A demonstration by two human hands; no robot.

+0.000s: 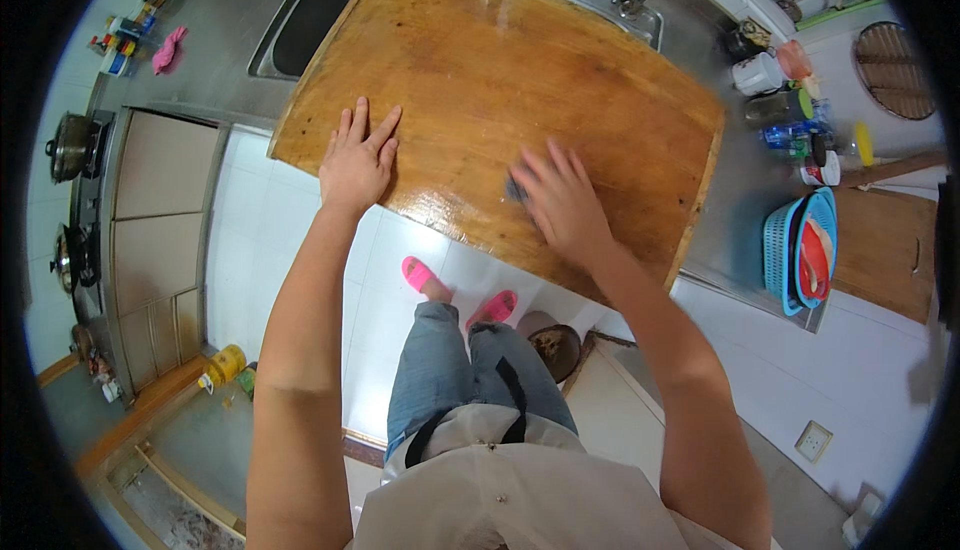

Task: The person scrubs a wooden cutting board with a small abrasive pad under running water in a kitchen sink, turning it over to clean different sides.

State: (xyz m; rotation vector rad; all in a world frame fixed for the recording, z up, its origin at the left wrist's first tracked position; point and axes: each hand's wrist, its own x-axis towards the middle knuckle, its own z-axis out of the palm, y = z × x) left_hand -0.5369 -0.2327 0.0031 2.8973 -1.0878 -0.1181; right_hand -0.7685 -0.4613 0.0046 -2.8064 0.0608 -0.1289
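Note:
A large wooden board (pixel 480 100) lies across the counter and partly over the sink, its surface wet and shiny near the front edge. Flat on the board's left part rests my left hand (pixel 356 164), fingers spread, holding nothing. My right hand (pixel 561 197), blurred, is on the board right of the middle, over a small dark grey pad or cloth (pixel 516 188). Most of that pad is hidden beneath the fingers, which press on it.
Behind the board are a steel sink (pixel 315 17) and a faucet (pixel 634 2). A pink cloth (pixel 169 50) lies at left. Jars and a blue plastic basket (pixel 782 250) line the right counter. A brown bin (pixel 559 351) stands on the floor near my feet.

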